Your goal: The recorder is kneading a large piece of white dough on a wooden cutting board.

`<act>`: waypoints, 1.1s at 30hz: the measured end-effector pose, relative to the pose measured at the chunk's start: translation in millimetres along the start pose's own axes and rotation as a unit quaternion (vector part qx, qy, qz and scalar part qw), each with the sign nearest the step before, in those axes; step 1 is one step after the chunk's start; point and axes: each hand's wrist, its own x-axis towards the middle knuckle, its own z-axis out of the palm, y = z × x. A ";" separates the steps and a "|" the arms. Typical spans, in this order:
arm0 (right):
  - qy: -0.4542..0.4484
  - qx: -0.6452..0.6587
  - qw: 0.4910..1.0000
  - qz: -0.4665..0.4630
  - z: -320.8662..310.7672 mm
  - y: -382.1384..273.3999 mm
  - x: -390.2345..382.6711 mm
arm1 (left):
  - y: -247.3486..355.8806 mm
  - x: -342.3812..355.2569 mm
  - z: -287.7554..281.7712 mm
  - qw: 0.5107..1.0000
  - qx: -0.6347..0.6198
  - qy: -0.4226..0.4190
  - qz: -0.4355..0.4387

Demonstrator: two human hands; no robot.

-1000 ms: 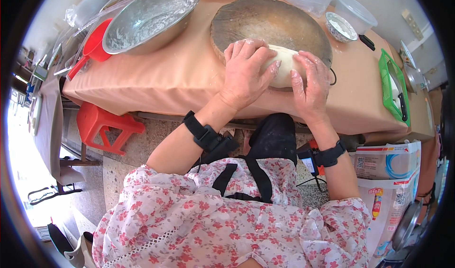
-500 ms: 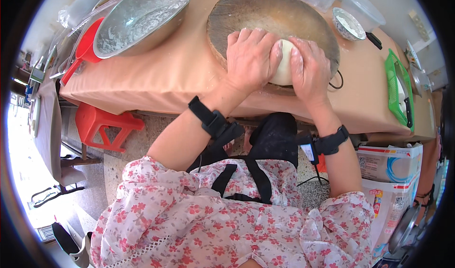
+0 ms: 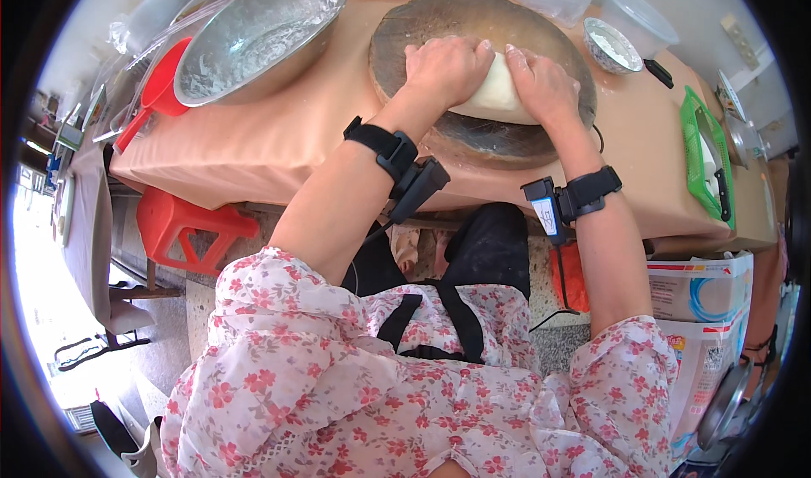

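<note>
Creamy-white dough (image 3: 494, 98) in the grip, brown chopping board (image 3: 460, 15) beneath; I see a red dipper (image 3: 163, 81) left of it, green basket (image 3: 696, 163) right, red-flowered white blouse (image 3: 405, 415) behind.

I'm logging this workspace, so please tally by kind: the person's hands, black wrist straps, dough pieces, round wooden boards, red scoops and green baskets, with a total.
Left hand and right hand: 2
Left wrist strap and right wrist strap: 2
Dough piece: 1
Round wooden board: 1
Red scoop: 1
Green basket: 1
Total: 8
</note>
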 end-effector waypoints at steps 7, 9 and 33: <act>0.148 0.100 0.971 -0.161 8.4 11.3 -55.5 | -8.4 -55.2 -0.5 0.982 -0.017 0.107 0.154; 0.228 0.059 0.943 -0.237 8.4 11.7 -70.4 | -11.5 -72.5 1.2 0.975 -0.026 0.125 0.179; 0.174 0.012 0.970 -0.167 10.1 -15.4 -44.7 | -17.6 -51.0 18.8 0.961 -0.003 0.207 0.184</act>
